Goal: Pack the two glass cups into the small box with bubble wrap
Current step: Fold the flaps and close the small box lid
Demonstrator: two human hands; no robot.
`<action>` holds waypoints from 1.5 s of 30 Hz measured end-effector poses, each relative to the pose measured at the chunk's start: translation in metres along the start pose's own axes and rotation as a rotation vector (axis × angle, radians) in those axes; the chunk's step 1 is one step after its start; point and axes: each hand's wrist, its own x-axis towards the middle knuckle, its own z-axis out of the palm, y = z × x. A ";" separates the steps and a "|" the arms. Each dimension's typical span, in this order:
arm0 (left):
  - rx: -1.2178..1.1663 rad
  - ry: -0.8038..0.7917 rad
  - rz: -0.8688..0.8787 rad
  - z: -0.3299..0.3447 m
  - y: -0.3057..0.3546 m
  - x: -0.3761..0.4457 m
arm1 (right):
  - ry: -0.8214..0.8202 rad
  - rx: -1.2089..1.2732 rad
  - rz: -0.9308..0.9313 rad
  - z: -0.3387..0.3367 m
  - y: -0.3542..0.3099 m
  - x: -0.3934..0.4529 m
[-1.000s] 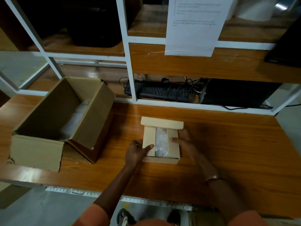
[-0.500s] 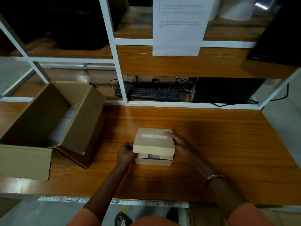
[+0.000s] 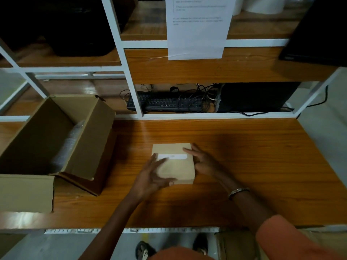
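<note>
The small tan cardboard box (image 3: pixel 178 166) lies on the wooden table (image 3: pixel 253 166), its lid flat down with a white label strip across the top. My left hand (image 3: pixel 152 177) is blurred, fingers spread, over the box's left and near side. My right hand (image 3: pixel 201 161) rests against the box's right edge, index finger on the lid. The glass cups and their bubble wrap are hidden inside the shut box.
A large open cardboard box (image 3: pixel 90 139) stands at the left with bubble wrap (image 3: pixel 65 151) inside. Behind the table are white shelf frames, a black keyboard (image 3: pixel 165 103) with tangled cables, and a hanging paper sheet (image 3: pixel 197 29).
The small box's flaps stood open over bubble wrap, then the lid was folded down; now it lies flat. My left hand has moved from the box's side onto its top.
</note>
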 end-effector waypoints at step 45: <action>0.458 0.169 0.291 0.024 -0.071 0.001 | 0.076 -0.450 -0.189 0.036 -0.011 -0.046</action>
